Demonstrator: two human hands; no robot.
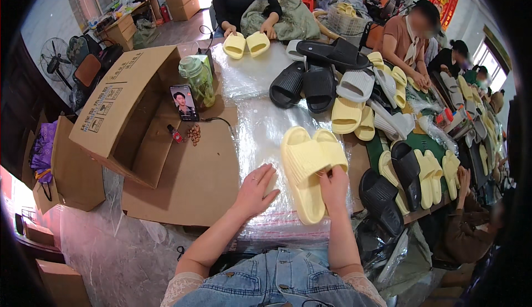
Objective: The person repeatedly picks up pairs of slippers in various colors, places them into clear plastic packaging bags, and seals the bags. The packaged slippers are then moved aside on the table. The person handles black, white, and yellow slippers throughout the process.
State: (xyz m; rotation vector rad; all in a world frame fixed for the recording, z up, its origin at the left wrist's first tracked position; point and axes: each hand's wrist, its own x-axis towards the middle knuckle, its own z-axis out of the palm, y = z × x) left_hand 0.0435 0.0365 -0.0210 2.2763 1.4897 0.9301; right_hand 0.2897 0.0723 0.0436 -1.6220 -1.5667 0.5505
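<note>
My right hand (333,188) grips a pair of pale yellow slide sandals (307,163), held together sole to sole and tilted over a stack of clear plastic bags (266,135). My left hand (256,191) lies flat on the top bag just left of the sandals, fingers spread, holding nothing.
An open cardboard box (124,113) lies on its side at the left, with a phone (184,102), a green bottle (198,80) and small nuts (194,134) beside it. Black, grey and yellow sandals (332,80) are piled at the right. Other people sit around the table; one holds yellow sandals (246,44).
</note>
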